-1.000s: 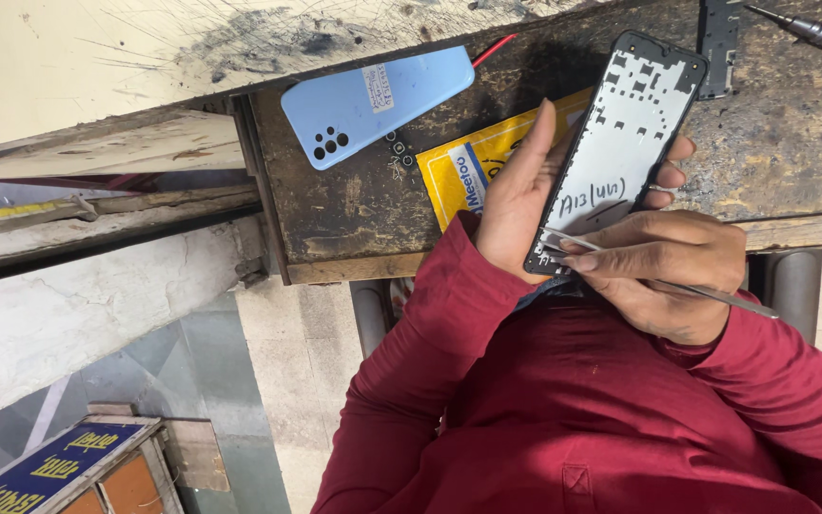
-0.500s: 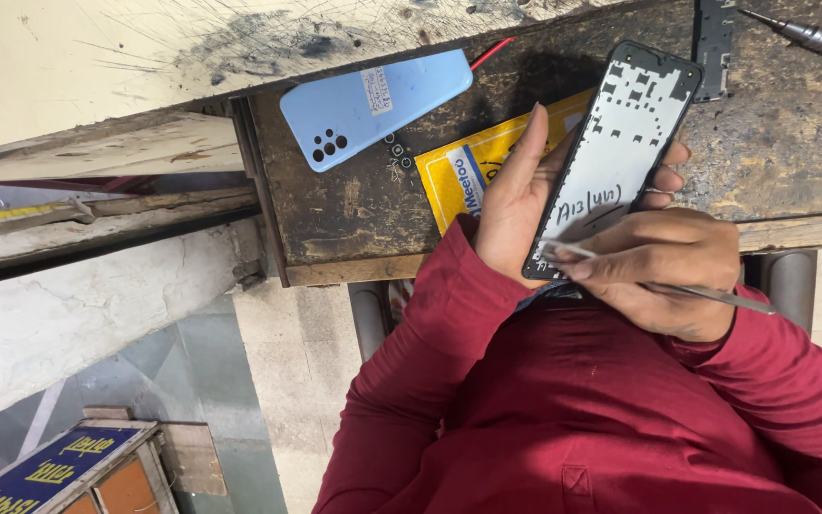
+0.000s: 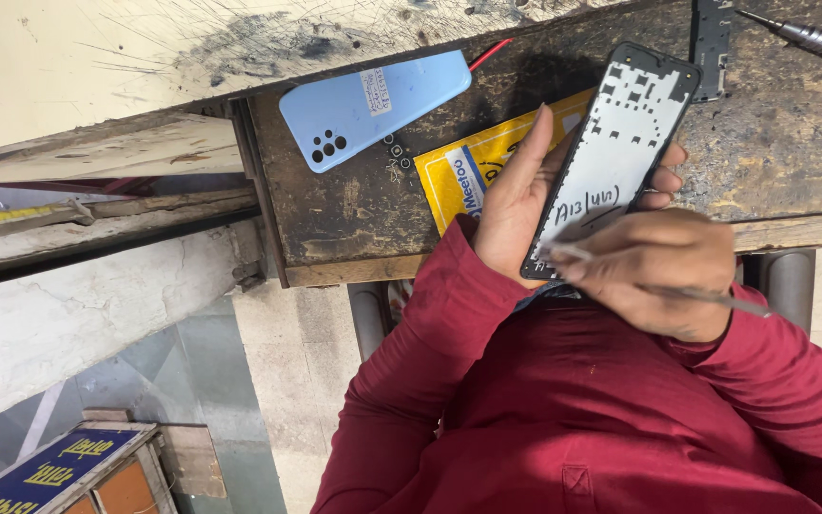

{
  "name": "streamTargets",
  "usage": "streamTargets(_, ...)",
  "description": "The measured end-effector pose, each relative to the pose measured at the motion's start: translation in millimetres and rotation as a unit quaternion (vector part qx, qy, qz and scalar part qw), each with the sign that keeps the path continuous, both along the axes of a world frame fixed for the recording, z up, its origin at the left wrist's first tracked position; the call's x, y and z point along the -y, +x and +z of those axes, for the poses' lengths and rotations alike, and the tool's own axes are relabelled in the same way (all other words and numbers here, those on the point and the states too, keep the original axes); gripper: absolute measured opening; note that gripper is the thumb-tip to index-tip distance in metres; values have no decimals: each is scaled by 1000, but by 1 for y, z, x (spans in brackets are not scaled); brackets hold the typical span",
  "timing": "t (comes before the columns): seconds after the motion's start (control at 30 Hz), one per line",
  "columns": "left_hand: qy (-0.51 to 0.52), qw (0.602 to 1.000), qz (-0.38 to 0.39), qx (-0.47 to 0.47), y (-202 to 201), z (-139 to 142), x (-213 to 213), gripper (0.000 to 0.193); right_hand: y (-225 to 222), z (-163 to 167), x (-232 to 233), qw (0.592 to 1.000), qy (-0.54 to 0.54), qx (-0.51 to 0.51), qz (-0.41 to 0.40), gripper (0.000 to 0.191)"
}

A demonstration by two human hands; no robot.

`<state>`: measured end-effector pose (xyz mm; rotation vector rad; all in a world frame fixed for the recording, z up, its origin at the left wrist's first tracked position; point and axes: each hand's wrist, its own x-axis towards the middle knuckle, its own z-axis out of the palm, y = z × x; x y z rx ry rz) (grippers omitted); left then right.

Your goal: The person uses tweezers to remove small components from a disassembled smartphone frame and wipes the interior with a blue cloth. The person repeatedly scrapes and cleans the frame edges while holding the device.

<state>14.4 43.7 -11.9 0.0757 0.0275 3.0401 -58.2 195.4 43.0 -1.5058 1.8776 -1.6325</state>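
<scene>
My left hand holds a phone screen frame upright over the bench, its white inner side with cut-outs and handwriting facing me. My right hand is closed on a thin metal tool. The tool's tip rests on the lower end of the frame, near my left palm. Both arms are in dark red sleeves and come in from the bottom of the view.
A light blue phone back cover lies on the worn wooden workbench, with a yellow packet partly under my left hand. At top right sit a metal screwdriver and a dark phone part. A red wire pokes out behind the cover.
The frame dipped slightly toward me and came back up. My right hand shifted a little along the frame's lower end, still holding the tool.
</scene>
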Motion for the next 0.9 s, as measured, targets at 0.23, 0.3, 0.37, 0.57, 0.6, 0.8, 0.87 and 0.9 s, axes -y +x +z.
streamTargets(0.23, -11, 1000, 3, 17, 0, 0, 0, 74, 7, -3, 2, 998, -12, 25, -55, 10)
streamTargets(0.3, -13, 1000, 13, 15, 0, 1, -2, 73, 9, -6, 1, 996, -7, 34, -82, 9)
streamTargets(0.37, -21, 999, 18, 19, 0, 2, -2, 73, 7, -7, -2, 995, 2, 40, -88, 8)
streamTargets(0.57, 19, 1000, 3, -1, -1, 2, -1, 76, 1, -2, -3, 1000, 5, -9, 22, 8)
streamTargets(0.6, 12, 1000, 5, 6, -1, 2, -1, 76, 3, -2, -1, 1000, 5, 8, -13, 7)
streamTargets(0.8, 33, 999, 16, -8, -2, 5, -2, 73, 10, -3, 2, 988, 15, 85, -130, 4)
streamTargets(0.87, -16, 999, 29, 15, -3, 5, -4, 72, 7, -3, 0, 993, 16, 46, -105, 6)
streamTargets(0.9, -35, 998, 30, 32, -3, 5, -4, 73, 6, -3, -1, 996, 16, 28, -87, 5)
